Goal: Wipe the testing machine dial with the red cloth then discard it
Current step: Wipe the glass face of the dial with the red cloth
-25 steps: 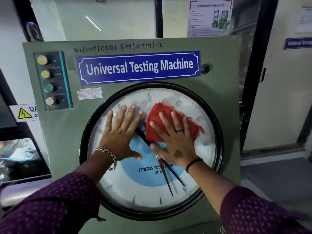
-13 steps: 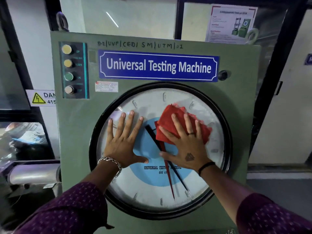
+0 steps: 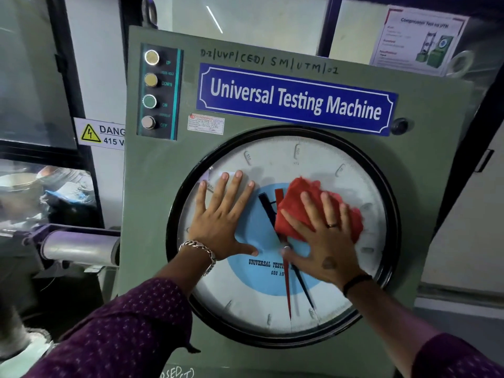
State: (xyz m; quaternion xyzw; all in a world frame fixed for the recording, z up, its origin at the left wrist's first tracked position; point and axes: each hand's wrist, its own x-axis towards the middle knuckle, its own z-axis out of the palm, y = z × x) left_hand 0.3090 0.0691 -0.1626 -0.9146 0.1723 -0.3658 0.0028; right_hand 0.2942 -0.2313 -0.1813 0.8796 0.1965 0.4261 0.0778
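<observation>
on the dial (image 3: 245,304) | right hand (image 3: 321,241) flat, pressing red cloth (image 3: 294,205) | left hand (image 3: 223,219) spread, bracing | risk: cloth slips off smooth, probably glass, face

Red cloth (image 3: 297,203); white-blue dial (image 3: 245,301); green machine (image 3: 152,186); blue nameplate (image 3: 294,98).

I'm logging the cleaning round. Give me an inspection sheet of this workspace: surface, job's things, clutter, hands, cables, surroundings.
Surface: testing machine dial, glass-fronted, set in a green panel.
Job's things: red cloth pressed against the dial, right of centre.
Clutter: nothing seen.
Hands: left hand flat on the glass, fingers spread; right hand flat on the cloth.
Cables: nothing seen.
Surroundings: button column, blue nameplate, danger sign.
</observation>
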